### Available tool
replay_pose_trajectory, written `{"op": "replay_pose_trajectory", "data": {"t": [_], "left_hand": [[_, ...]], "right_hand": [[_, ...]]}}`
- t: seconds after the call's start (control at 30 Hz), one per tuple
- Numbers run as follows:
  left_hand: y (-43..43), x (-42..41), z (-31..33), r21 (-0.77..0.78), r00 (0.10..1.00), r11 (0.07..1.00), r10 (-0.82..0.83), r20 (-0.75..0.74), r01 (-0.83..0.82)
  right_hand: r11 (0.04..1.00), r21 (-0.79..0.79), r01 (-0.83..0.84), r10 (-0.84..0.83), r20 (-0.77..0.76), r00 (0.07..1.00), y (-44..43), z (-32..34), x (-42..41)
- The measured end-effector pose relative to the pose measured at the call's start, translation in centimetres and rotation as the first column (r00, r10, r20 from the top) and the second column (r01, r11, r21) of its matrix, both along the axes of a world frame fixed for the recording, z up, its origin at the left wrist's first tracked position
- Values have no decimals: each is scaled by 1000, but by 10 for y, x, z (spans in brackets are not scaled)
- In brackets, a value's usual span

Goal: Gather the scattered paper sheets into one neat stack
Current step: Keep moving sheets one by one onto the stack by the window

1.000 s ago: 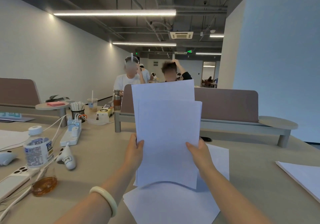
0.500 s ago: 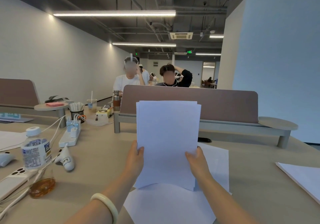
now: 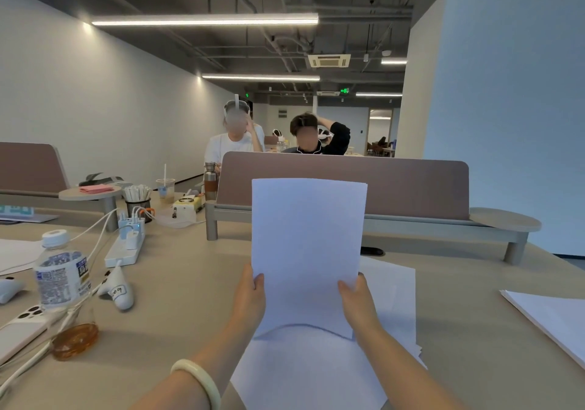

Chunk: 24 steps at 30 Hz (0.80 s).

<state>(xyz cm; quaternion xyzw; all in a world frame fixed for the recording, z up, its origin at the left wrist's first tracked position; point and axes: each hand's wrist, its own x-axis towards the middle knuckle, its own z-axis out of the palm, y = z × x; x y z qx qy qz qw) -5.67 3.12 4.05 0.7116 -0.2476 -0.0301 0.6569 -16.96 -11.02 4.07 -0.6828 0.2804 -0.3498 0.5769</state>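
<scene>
Sheets point(image 3: 307, 251) now squared, edges flush

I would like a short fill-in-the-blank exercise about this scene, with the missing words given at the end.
1. The held sheets stand upright, gripped by ____ hands.
2. The pale bangle is on the ____ wrist.
3. The water bottle has a ____ cap.
4. More loose sheets lie flat on the ____.

Missing words: both; left; white; table
</scene>
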Motion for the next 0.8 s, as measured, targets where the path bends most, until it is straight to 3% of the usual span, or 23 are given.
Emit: {"op": "replay_pose_trajectory", "data": {"t": [0.17, 0.33, 0.57, 0.8], "left_hand": [[-1, 3, 2, 3, 999, 1000, 11, 40, -11], [-1, -2, -16, 60, 998, 997, 56, -32, -54], [3, 0, -9, 64, 1000, 998, 12, 13, -13], [0, -8, -28, 205, 992, 972, 104, 65, -115]], "right_hand": [[1000, 8, -4, 4, 31, 1000, -1, 8, -1], [1000, 16, -5, 6, -65, 998, 5, -15, -4], [1000, 1, -4, 4, -56, 998, 3, -9, -3], [1000, -7, -2, 2, -105, 994, 10, -25, -10]]}}
